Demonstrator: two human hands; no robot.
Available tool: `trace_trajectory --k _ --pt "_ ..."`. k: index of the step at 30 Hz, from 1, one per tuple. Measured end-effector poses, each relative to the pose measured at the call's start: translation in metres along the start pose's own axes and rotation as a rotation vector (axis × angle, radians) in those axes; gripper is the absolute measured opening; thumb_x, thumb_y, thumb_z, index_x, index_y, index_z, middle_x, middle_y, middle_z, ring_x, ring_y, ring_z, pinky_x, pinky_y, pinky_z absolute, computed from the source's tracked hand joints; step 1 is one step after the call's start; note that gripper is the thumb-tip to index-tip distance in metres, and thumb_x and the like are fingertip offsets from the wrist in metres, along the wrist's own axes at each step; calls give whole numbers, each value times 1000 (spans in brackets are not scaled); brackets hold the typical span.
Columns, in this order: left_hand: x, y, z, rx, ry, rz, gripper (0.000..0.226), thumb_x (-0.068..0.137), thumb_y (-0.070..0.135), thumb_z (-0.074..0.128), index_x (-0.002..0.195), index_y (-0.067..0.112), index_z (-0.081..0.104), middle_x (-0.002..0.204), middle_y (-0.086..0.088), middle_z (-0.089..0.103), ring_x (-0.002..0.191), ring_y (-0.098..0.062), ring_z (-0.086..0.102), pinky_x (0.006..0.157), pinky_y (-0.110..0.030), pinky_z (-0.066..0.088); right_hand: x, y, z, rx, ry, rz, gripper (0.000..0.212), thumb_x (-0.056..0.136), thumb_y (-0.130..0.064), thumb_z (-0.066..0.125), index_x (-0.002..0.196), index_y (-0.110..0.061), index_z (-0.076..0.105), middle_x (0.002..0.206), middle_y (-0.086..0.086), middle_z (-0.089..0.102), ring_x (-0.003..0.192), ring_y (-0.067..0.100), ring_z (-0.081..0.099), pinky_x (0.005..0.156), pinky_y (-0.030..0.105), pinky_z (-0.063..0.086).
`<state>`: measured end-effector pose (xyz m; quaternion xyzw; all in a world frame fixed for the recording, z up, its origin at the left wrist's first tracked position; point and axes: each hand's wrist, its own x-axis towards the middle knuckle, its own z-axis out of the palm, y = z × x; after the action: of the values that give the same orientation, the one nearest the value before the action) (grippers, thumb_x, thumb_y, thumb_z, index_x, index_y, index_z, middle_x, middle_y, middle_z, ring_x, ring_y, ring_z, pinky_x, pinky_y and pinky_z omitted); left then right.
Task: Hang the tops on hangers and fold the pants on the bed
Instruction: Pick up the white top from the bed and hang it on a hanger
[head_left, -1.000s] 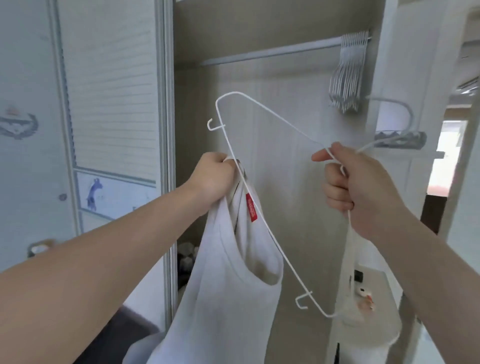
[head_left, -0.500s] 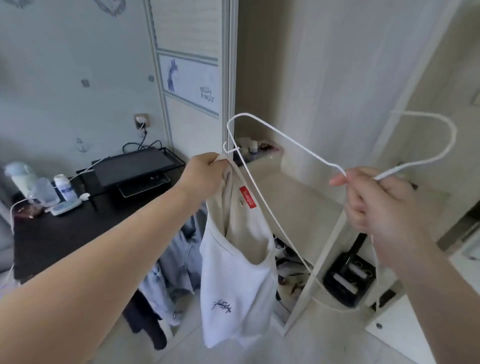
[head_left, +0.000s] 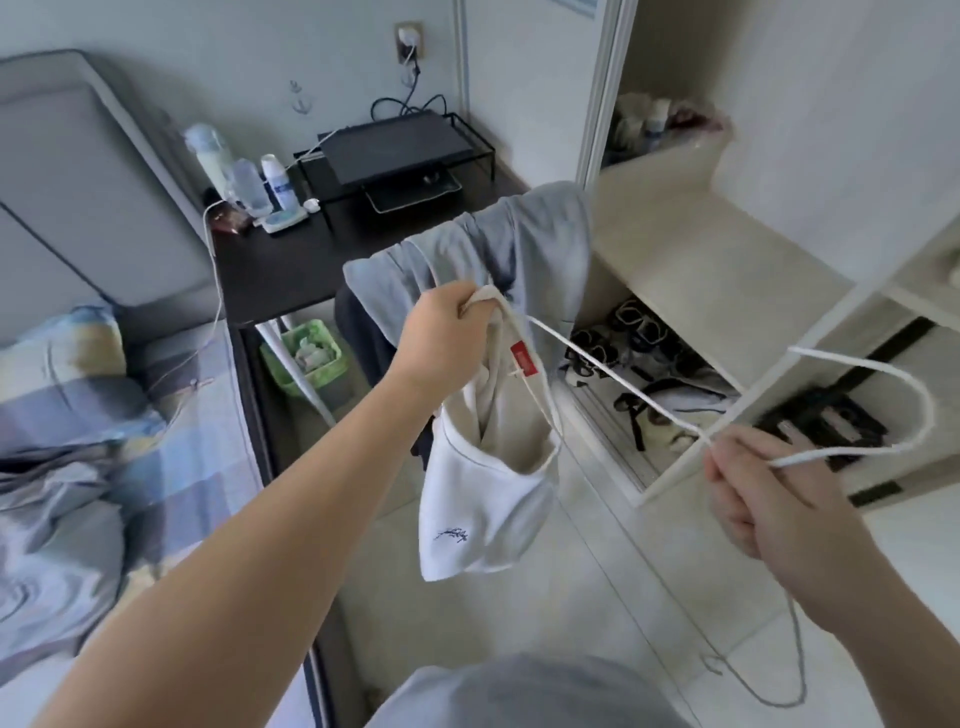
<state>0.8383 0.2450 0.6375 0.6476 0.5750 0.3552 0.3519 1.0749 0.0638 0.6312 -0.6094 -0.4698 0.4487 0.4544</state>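
Right hand curls around the neck of the white wire hanger. Left hand grips the strap of the white tank top, held up mid-air with one hanger arm running into it. Behind, grey pants are draped beside the black desk.

The bed at the left carries a pillow and a rumpled blue-checked quilt. Beside it, a black desk bears bottles and a wire stand topped by a flat dark device. Under the desk, a green basket sits on the tiled floor. Shoes lie in the bottom of the wardrobe.
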Motion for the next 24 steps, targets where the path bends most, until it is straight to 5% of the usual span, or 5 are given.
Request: trace_trajectory --k 9,14,20,24 --pt "-50 -13 -65 199 149 160 22 93 10 55 73 3 59 60 2 49 55 -7 40 53 -17 33 -6 -18 53 -245 -250 -6 36 101 -19 45 65 -19 44 54 3 27 48 16 24 44 25 21" --pt "-72 -21 -91 350 123 205 18 87 8 52 82 -6 62 78 -22 62 73 -26 52 65 -35 39 -18 -35 51 -237 -357 -6 35 100 -14 44 65 -11 42 56 5 22 49 16 20 43 23 17" --pt "-94 -29 -99 454 -23 230 16 89 3 53 88 -3 67 83 -17 65 84 -30 57 75 -40 43 -19 -37 53 -319 -384 -104 35 102 -24 45 68 -16 47 53 -4 25 51 16 22 46 27 22" --pt "-110 -22 -96 403 -110 323 19 89 0 58 93 7 75 82 -8 64 85 -15 53 75 -25 41 -13 -27 69 -392 -438 -172 27 88 -42 43 74 -20 51 51 -8 32 49 13 28 53 33 26"
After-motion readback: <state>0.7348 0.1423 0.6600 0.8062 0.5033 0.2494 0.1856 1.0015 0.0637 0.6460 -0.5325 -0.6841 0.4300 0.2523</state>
